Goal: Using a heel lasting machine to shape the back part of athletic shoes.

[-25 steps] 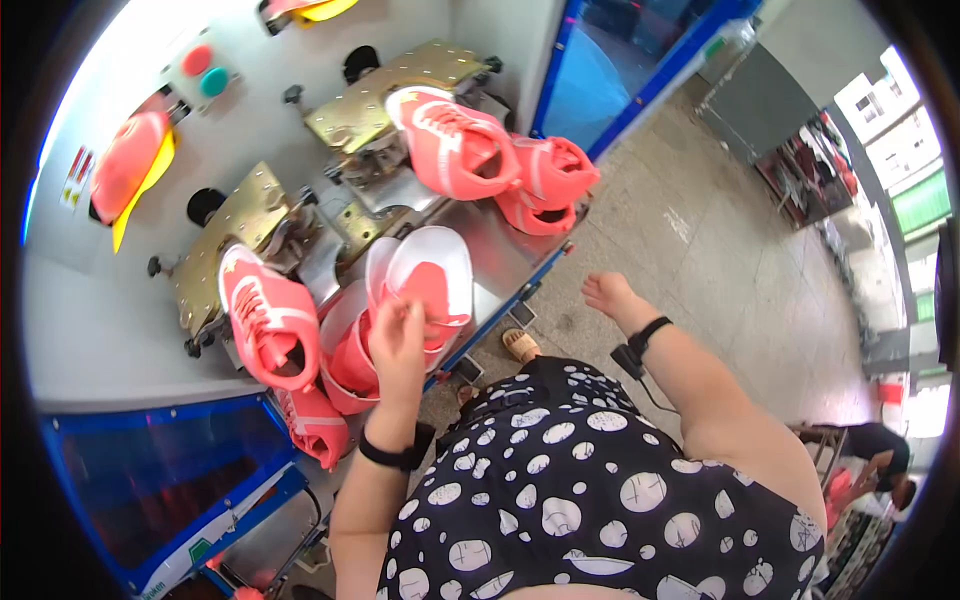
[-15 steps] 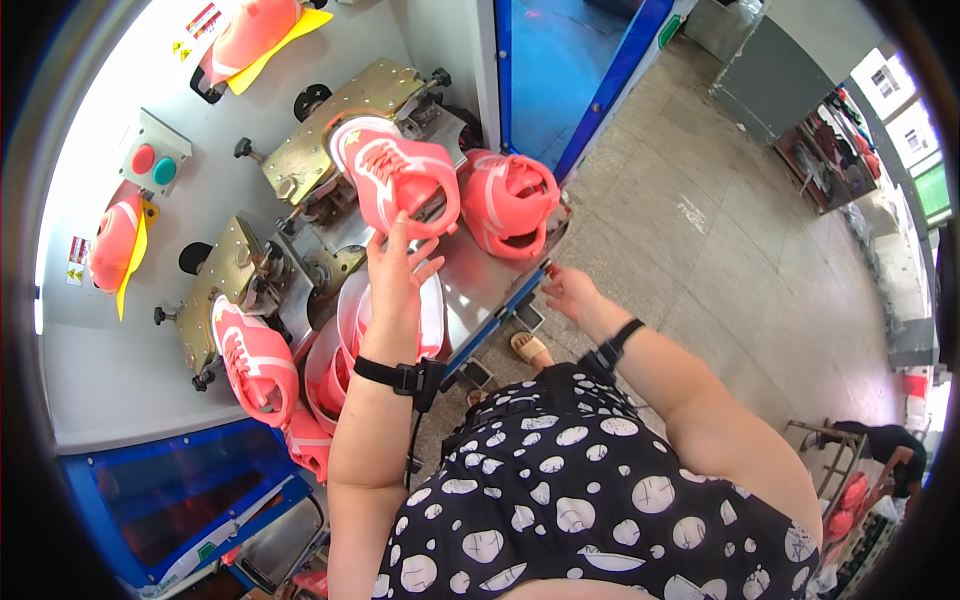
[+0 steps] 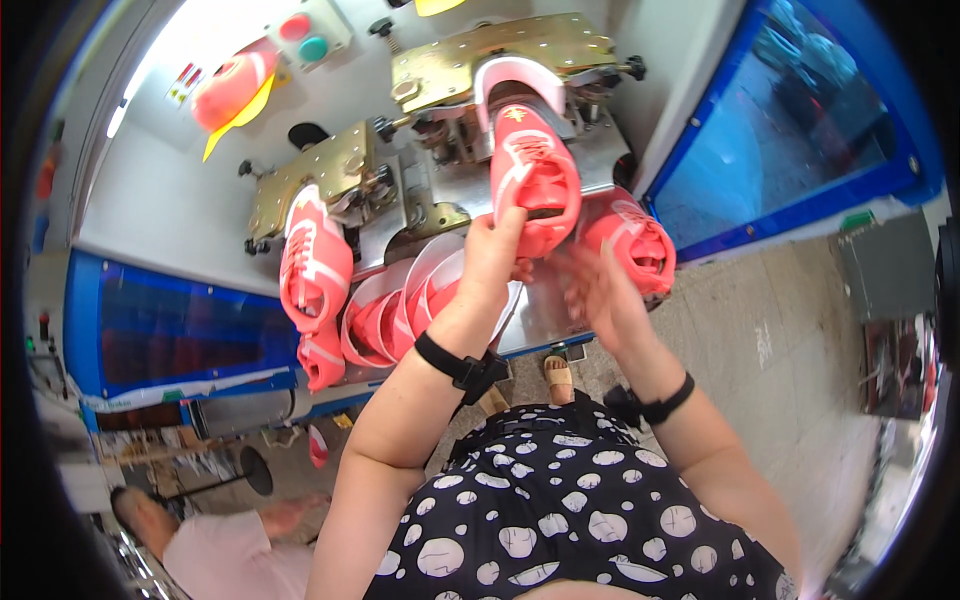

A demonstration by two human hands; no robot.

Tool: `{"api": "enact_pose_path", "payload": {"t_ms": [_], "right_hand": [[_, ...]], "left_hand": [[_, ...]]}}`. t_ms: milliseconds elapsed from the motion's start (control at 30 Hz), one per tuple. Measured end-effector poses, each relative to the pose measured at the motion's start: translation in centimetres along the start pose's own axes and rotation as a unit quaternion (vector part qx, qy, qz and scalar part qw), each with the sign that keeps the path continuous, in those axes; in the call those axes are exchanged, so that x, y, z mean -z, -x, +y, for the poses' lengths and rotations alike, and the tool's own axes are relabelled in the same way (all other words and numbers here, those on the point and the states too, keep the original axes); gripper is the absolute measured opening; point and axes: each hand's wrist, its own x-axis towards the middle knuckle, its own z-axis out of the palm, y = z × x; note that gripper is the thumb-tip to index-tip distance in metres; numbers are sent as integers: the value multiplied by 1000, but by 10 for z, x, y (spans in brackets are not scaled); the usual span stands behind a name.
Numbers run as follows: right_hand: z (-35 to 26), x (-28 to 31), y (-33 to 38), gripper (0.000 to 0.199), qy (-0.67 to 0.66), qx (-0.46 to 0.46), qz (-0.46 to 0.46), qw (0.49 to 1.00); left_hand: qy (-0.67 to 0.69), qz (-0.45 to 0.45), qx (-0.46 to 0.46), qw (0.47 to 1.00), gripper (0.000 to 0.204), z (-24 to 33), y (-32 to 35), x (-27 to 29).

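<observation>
Along a metal ledge (image 3: pixel 545 312), inside pale walls (image 3: pixel 225 180), nested white-and-coral pieces (image 3: pixel 368 325) to the left and a second coral shoe (image 3: pixel 635 240) to the right. Between them, in front of a brass-coloured plate (image 3: pixel 490 48), toe close to a pale arched piece (image 3: pixel 515 68): the laced coral shoe (image 3: pixel 535 165). Pinched at the heel by the left hand (image 3: pixel 492 250), thumb at the collar, fingers curled beneath; just beside, blurred and loosely spread with nothing visibly gripped, the right hand (image 3: pixel 612 300) — contact with either shoe impossible to tell. Probably light, soft and pliant, hardly fragile or slippery. Best held around the heel, likely stiffer than the collar. Points toe-first away from the body, long axis nearly straight fore-and-aft — canted slightly left at the toe.
</observation>
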Motion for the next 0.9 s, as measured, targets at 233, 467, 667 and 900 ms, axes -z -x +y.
{"api": "enact_pose_path", "payload": {"t_ms": [233,467,667,900], "right_hand": [[-50,-79,10,47,248,160,24,955],[-12,-96,50,36,429,95,-352,826],[47,-95,19,13,517,5,-300,802],[89,-126,20,11,493,-30,-281,823]], "left_hand": [[261,-117,71,956,36,15,32,7],[76,-8,-132,988,48,-52,171,166],[243,376,-148,882,55,-90,252,304],[120,367,20,922,47,-107,170,411]]}}
